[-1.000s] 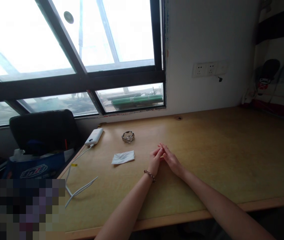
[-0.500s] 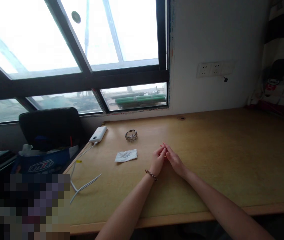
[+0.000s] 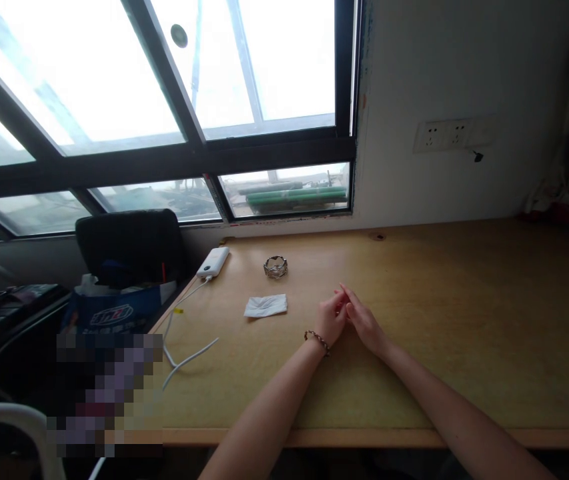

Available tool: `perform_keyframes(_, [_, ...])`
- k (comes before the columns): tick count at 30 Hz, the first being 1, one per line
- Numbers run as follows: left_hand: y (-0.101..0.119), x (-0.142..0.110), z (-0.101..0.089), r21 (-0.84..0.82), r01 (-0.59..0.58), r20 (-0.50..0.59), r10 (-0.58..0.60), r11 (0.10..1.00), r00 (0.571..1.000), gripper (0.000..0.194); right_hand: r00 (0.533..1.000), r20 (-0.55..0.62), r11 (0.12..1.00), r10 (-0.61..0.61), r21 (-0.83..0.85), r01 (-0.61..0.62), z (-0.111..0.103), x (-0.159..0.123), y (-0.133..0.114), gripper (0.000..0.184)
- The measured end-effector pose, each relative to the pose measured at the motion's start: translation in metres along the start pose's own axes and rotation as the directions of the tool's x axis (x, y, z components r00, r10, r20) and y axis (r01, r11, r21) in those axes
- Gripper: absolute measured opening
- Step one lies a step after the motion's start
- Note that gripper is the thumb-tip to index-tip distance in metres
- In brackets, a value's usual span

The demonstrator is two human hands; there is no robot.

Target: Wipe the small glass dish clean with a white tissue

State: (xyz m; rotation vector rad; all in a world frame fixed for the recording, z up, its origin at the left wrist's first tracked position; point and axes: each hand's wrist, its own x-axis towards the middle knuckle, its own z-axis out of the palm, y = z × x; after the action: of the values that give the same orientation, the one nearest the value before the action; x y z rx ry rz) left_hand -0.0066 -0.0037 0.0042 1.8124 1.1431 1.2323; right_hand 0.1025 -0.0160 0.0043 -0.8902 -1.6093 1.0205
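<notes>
Both my forearms lie on a yellow wooden desk (image 3: 464,300). My left hand (image 3: 331,319), with a beaded bracelet (image 3: 317,341) on its wrist, rests on the desk with its fingers against those of my right hand (image 3: 364,321). The fingers of both hands are stretched out and touch at the tips; nothing shows in them. A folded white tissue (image 3: 266,305) lies a short way left of my left hand. A small shiny metal dish (image 3: 275,267) stands behind the tissue.
A white power bank (image 3: 213,263) lies near the desk's back left corner, its white cable (image 3: 184,340) trailing over the left edge. A black chair back (image 3: 129,243) and a blue bag (image 3: 114,310) stand left of the desk. A window and wall sockets (image 3: 447,135) are behind.
The view has swung left, so everything sits further right in the picture. My hands stay together on the desk in the same pose.
</notes>
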Motion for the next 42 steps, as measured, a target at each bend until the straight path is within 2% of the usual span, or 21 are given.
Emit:
perform_keyframes(6, [-0.001, -0.003, -0.003, 0.310, -0.124, 0.087, 0.102, 0.943, 0.991, 0.041, 1.000, -0.028, 0.998, 0.004, -0.062, -0.005, -0.001, -0.001, -0.002, 0.050])
perform_keyframes(10, [0.008, 0.000, -0.012, 0.465, -0.097, 0.040, 0.088, 0.880, 0.995, 0.035, 0.999, -0.043, 0.998, 0.021, -0.058, -0.024, -0.001, 0.000, 0.003, 0.050])
perform_keyframes(12, [0.013, 0.003, -0.019, 0.585, -0.029, -0.061, 0.080, 0.811, 0.995, 0.035, 0.993, -0.110, 0.997, 0.035, -0.067, -0.042, -0.004, 0.002, 0.008, 0.050])
perform_keyframes(16, [0.014, 0.010, -0.031, 0.759, 0.265, -0.317, -0.018, 0.595, 0.948, 0.046, 0.949, -0.297, 0.990, 0.104, -0.059, -0.127, -0.012, 0.007, 0.018, 0.051])
perform_keyframes(19, [0.007, 0.013, -0.036, 0.780, 0.405, -0.399, -0.119, 0.477, 0.909, 0.052, 0.925, -0.347, 0.984, 0.153, -0.027, -0.173, -0.015, 0.009, 0.022, 0.053])
perform_keyframes(22, [-0.002, 0.014, -0.038, 0.777, 0.463, -0.443, -0.153, 0.426, 0.884, 0.057, 0.929, -0.340, 0.986, 0.150, -0.018, -0.165, -0.014, 0.008, 0.021, 0.053])
perform_keyframes(26, [-0.014, 0.014, -0.036, 0.764, 0.502, -0.481, -0.162, 0.406, 0.862, 0.060, 0.930, -0.339, 0.988, 0.141, -0.014, -0.154, -0.014, 0.007, 0.019, 0.052])
perform_keyframes(29, [-0.021, 0.013, -0.032, 0.758, 0.501, -0.464, -0.194, 0.418, 0.864, 0.061, 0.928, -0.345, 0.988, 0.138, -0.016, -0.152, -0.014, 0.007, 0.018, 0.052])
perform_keyframes(33, [-0.028, 0.011, -0.027, 0.768, 0.465, -0.411, -0.218, 0.440, 0.885, 0.059, 0.930, -0.342, 0.988, 0.137, -0.022, -0.154, -0.014, 0.007, 0.017, 0.052])
perform_keyframes(39, [-0.036, 0.009, -0.023, 0.775, 0.421, -0.391, -0.167, 0.471, 0.905, 0.058, 0.927, -0.346, 0.988, 0.141, -0.013, -0.155, -0.013, 0.006, 0.016, 0.052])
perform_keyframes(42, [-0.039, 0.011, -0.022, 0.778, 0.322, -0.306, -0.123, 0.540, 0.944, 0.052, 0.927, -0.346, 0.988, 0.142, -0.005, -0.153, -0.014, 0.007, 0.017, 0.051])
